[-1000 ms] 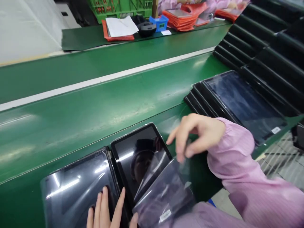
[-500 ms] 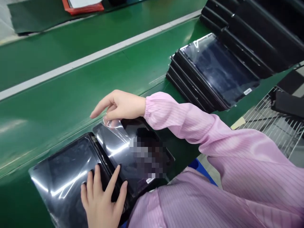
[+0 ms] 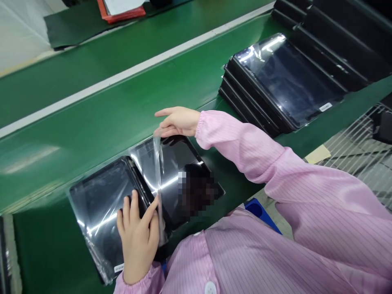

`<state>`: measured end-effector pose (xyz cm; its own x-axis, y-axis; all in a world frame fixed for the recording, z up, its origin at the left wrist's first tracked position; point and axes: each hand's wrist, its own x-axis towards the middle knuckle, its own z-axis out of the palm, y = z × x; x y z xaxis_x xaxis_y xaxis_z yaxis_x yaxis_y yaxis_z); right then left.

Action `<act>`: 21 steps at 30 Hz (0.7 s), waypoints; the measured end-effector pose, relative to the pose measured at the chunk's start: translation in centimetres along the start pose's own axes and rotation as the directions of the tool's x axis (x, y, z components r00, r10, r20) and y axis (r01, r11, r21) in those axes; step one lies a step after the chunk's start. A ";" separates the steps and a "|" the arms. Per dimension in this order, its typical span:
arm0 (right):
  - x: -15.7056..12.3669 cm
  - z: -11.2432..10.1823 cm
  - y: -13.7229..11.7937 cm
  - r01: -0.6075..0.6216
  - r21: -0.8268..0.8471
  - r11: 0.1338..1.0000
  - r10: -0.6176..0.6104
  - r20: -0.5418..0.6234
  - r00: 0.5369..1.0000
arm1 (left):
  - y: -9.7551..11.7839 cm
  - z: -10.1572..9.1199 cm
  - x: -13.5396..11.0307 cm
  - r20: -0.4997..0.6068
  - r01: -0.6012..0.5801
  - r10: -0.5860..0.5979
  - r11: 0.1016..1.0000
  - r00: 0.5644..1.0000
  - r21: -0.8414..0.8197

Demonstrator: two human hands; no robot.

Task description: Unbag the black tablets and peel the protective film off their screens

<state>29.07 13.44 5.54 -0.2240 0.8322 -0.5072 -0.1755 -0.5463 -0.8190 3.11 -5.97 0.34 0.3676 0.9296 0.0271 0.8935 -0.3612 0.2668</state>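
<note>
Two dark, glossy flat screen panels lie side by side at the green bench's near edge. Across the left panel (image 3: pixel 104 204), covered in clear wrinkled film, my left hand (image 3: pixel 139 232) rests with fingers spread, its index fingertip by the lifted film's lower part. My right hand (image 3: pixel 179 122) is above the far edge of the right panel (image 3: pixel 186 163), pinching a corner of a clear plastic film (image 3: pixel 157 163) between thumb and fingers, index finger extended. The film stands up in a fold over the right panel's left side, and the glass right of it looks bare.
Stacked panels (image 3: pixel 284 81) with a white label on top stand at the right, beside more dark stacks (image 3: pixel 343 41). A pale strip (image 3: pixel 137 67) runs along the green bench (image 3: pixel 101 118). A red tray (image 3: pixel 122 16) with paper sits at the back. A wire rack (image 3: pixel 358 139) is lower right.
My right hand has drawn the film's far corner rightward across the right panel, folding it up off the left side. My left hand stays on the left panel. The view has shifted slightly.
</note>
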 end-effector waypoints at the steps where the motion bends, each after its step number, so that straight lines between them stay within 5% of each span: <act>1: -0.1 -0.1 0.1 0.000 0.026 1.000 0.000 -0.004 1.000 | 0.1 0.0 0.1 -0.003 -0.007 0.007 1.000 1.000 0.005; 9: -2.2 -1.8 0.6 0.132 -0.014 0.991 -0.133 -0.096 0.986 | 0.2 0.2 0.2 -0.025 0.028 -0.028 0.999 0.999 -0.019; 15: -4.5 -4.6 3.3 0.198 -0.449 0.871 -0.363 -0.317 0.876 | 0.7 0.3 0.4 -0.093 0.077 -0.078 0.997 0.993 -0.009; 21: -7.6 -4.5 8.1 0.107 -0.700 0.706 -0.270 -0.127 0.955 | 2.2 0.2 0.8 -0.081 0.111 -0.118 0.991 0.990 -0.080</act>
<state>33.72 3.11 1.55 -0.0447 0.9537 -0.2974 0.5229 -0.2313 -0.8204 5.48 -6.01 0.74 0.2378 0.9686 0.0730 0.9053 -0.2483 0.3447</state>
